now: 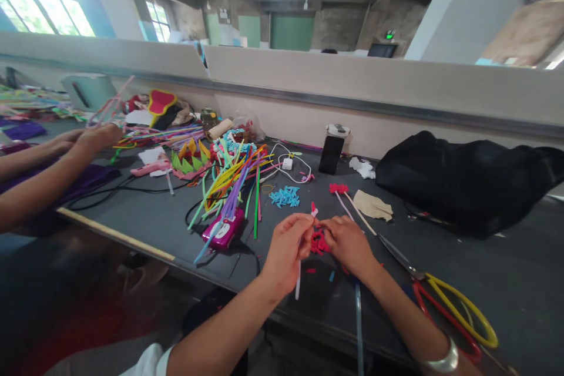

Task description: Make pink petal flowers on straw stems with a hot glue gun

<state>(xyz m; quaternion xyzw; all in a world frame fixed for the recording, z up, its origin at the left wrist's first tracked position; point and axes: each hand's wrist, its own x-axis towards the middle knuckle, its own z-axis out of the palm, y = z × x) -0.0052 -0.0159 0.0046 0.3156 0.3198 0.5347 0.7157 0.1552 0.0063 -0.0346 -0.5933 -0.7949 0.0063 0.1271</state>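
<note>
Scissors [418, 275] are lying on the bench [520, 282]. Over it, the left hand [288, 247] is pinching a red-tipped pale stick [298, 282] in a narrow grip. The right hand [348, 244] is curling beside red bits [319, 242]; what its grip is holding, I can't tell.

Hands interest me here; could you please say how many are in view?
4: the person's left hand and right hand, close together by the red pieces; a co-worker's nearer hand and partly hidden farther hand, at left.
</note>
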